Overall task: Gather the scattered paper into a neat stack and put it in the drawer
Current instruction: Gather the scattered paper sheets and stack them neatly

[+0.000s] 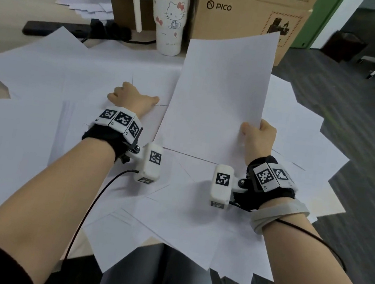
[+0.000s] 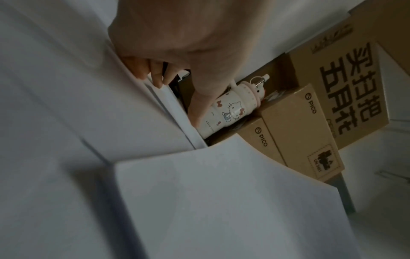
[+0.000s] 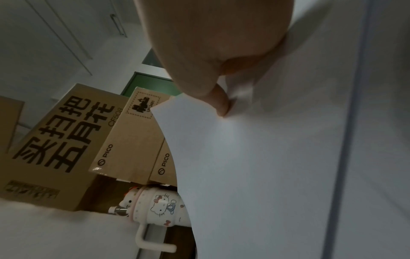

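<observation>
While the scattered white paper sheets [image 1: 94,76] blanket the desk from nine to four o'clock, gathering is only starting: the right hand [image 1: 258,137] pinches one raised white sheet [image 1: 222,93], and the left hand [image 1: 131,98] presses curled fingers on sheets at eleven. Next, square edges; no drawer in sight.

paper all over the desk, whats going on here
A person is gathering loose white sheets spread across the desk. Their right hand pinches one sheet by its lower edge and holds it lifted and tilted. The left hand rests on the flat sheets, fingers curled at an edge. No neat stack shows yet. A mug and cardboard boxes stand behind.
</observation>
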The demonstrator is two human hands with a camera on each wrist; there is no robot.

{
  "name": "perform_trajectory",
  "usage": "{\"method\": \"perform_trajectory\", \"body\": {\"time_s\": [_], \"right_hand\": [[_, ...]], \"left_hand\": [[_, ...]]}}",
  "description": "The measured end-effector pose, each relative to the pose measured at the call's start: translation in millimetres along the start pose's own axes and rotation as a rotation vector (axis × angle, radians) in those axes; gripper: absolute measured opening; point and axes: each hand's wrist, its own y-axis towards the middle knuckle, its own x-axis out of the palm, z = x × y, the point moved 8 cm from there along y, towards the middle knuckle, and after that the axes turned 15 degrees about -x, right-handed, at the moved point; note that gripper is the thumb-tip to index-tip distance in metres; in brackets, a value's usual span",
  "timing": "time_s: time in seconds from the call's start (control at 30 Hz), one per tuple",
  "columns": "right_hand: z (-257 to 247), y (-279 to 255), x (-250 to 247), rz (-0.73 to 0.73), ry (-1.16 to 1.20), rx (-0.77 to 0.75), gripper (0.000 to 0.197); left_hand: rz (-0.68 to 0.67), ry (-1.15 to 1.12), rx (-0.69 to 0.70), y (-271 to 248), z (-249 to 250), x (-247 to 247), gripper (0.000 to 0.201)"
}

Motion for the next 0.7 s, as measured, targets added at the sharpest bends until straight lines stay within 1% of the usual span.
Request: {"method": "perform_trajectory", "body": {"time_s": [0.1, 0.17, 0.2, 0.23, 0.3, 0.33, 0.37, 0.43, 0.5, 0.53, 0.57, 0.63, 0.67, 0.7], "right_hand": [[10, 1, 1, -0.018, -0.005, 0.039, 0.032], [14, 2, 1, -0.022, 0.030, 0.056, 0.030], [15, 3, 1, -0.027, 0.052, 0.062, 0.028], [15, 3, 1, -0.033, 0.065, 0.066, 0.026], [16, 3, 1, -0.045, 0.076, 0.068, 0.027], [17, 3, 0, -0.050, 0.078, 0.065, 0.028], [17, 3, 0, -0.057, 0.079, 0.060, 0.030], [17, 3, 1, -0.070, 0.084, 0.051, 0.032], [17, 3, 1, -0.078, 0.079, 0.043, 0.034], [16, 3, 2, -0.078, 0.074, 0.041, 0.034], [16, 3, 2, -0.078, 0.070, 0.038, 0.034], [16, 2, 1, -0.076, 0.066, 0.042, 0.029], [16, 1, 2, -0.078, 0.066, 0.045, 0.025], [16, 1, 2, -0.081, 0.068, 0.046, 0.023]], "left_hand": [[0.030, 0.082, -0.035, 9, 0, 3, 0.078], [0.021, 0.094, -0.061, 16, -1, 4, 0.074], [0.009, 0.088, -0.068, 19, -2, 5, 0.069], [-0.001, 0.066, -0.067, 23, -2, 5, 0.060], [-0.031, -0.045, -0.069, 24, -2, 6, 0.032], [-0.045, -0.113, -0.085, 24, -5, 6, 0.021], [-0.058, -0.164, -0.106, 24, -8, 6, 0.018], [-0.082, -0.228, -0.128, 25, -12, 7, 0.029], [-0.097, -0.390, -0.116, 25, -10, 5, 0.036], [-0.095, -0.537, -0.100, 24, -9, 1, 0.036], [-0.068, -0.708, -0.094, 23, -11, -4, 0.033], [0.032, -1.026, -0.124, 18, -22, -18, 0.018], [0.069, -1.142, -0.142, 14, -28, -23, 0.017], [0.063, -1.233, -0.146, 13, -30, -22, 0.020]]}}
